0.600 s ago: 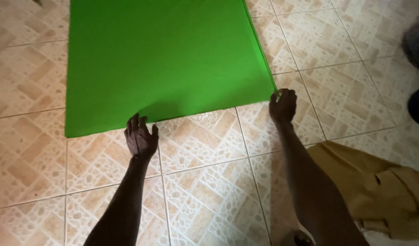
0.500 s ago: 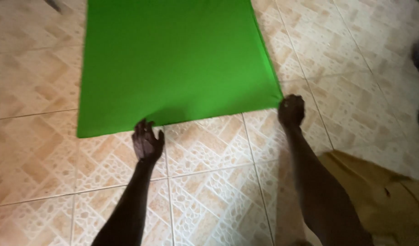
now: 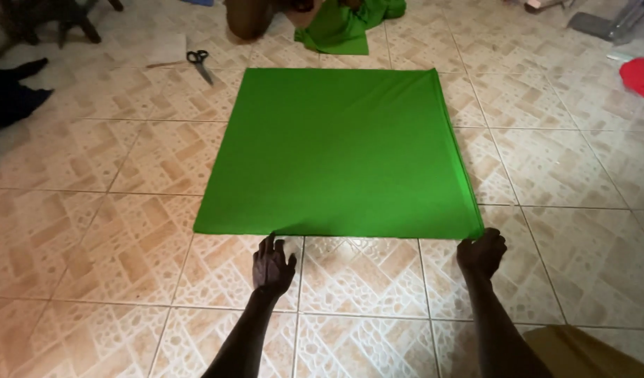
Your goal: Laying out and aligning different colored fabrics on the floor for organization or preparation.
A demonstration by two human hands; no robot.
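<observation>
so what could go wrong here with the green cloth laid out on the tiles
The right hand grips the near right corner of the green cloth while the left hand only touches the near edge, so an uneven tug might skew the layers or wrinkle it. The scissors lie just beyond the far left corner and could snag the cloth if it slides that way.

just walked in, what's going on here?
A person has a green fabric sheet spread flat on the tiled floor. The right hand pinches its near right corner; the left hand rests open on the tile at the near edge. Scissors lie beyond the far left corner. Another person crouches at the far end with more green cloth.
</observation>
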